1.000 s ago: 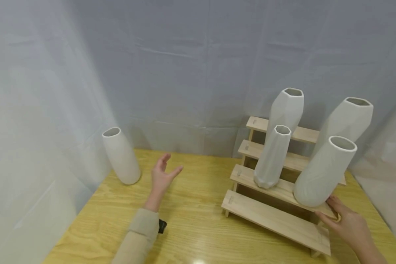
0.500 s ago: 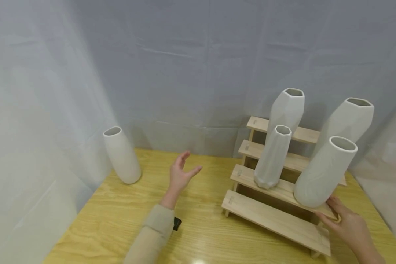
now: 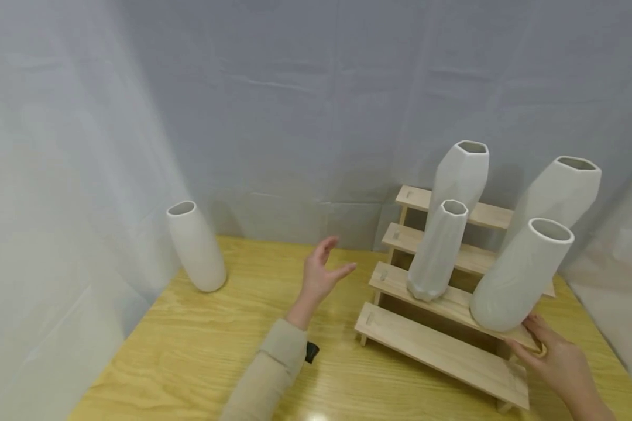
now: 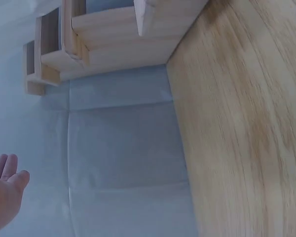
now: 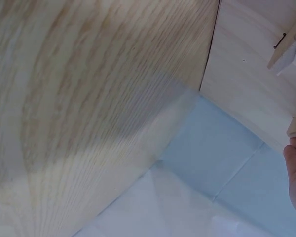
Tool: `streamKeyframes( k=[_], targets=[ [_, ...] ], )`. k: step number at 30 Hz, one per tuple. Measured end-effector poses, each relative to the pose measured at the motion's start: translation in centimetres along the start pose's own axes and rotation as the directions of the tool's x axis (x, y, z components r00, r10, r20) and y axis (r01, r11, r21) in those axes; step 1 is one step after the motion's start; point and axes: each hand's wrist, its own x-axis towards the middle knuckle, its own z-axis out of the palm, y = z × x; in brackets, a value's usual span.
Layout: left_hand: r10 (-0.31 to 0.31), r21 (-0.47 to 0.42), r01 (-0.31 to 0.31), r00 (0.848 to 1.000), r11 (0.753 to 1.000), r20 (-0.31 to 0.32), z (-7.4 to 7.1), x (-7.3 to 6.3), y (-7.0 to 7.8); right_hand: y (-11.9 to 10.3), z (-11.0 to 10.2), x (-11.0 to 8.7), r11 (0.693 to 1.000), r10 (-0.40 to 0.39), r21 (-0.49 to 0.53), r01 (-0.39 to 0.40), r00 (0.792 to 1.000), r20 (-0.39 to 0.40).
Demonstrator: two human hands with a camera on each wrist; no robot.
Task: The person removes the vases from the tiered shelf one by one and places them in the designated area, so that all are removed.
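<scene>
A wooden stepped shelf stands at the right in the head view. On one of its lower steps sit a slim fluted white vase and a round-mouthed white vase. Behind them, higher up, rise two faceted white vases, one at left and one at right. My right hand grips the right end of that lower step between thumb and fingers. My left hand is in the air left of the shelf, thumb and fingers spread, holding nothing. In the left wrist view this hand shows at the lower left.
Another white vase stands alone at the left of the wooden table. Pale cloth hangs behind the table and along both sides. A small black object shows beside the left sleeve.
My left hand has moved steadily to the right, away from the lone vase and closer to the shelf, with fingers still spread. The right hand keeps its grip on the step's end.
</scene>
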Motion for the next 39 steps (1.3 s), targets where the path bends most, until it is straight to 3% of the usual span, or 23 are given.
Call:
streamKeyframes(
  k=[7,14,18,25,31,39],
  targets=[
    [0.049,-0.018,-0.048,0.998,0.999,0.036,1.7,-0.4,3.4,0.0,-0.1,0.0,1.000,-0.008,0.000,0.008,1.000,-0.017],
    [0.052,-0.058,-0.049,0.998,0.997,0.047,3.3,-0.2,4.8,-0.1,0.0,-0.1,1.000,-0.007,-0.003,0.007,1.000,-0.024],
    [0.042,-0.076,-0.037,0.997,0.996,0.067,4.0,-0.1,5.0,-0.1,0.0,-0.1,1.000,0.004,-0.005,-0.004,1.000,-0.014],
    [0.030,-0.073,-0.023,0.995,0.997,0.092,6.1,0.9,2.6,0.0,0.1,-0.2,1.000,-0.029,-0.005,0.028,0.998,-0.060],
    [0.028,-0.029,-0.026,0.994,0.999,0.105,7.3,1.2,3.5,0.1,0.3,-0.1,0.999,-0.049,-0.006,0.048,0.996,-0.080],
    [-0.047,-0.047,0.054,0.989,0.997,0.139,8.7,1.2,4.3,-0.1,0.2,-0.1,1.000,-0.019,-0.002,0.019,0.998,-0.058]
  ],
)
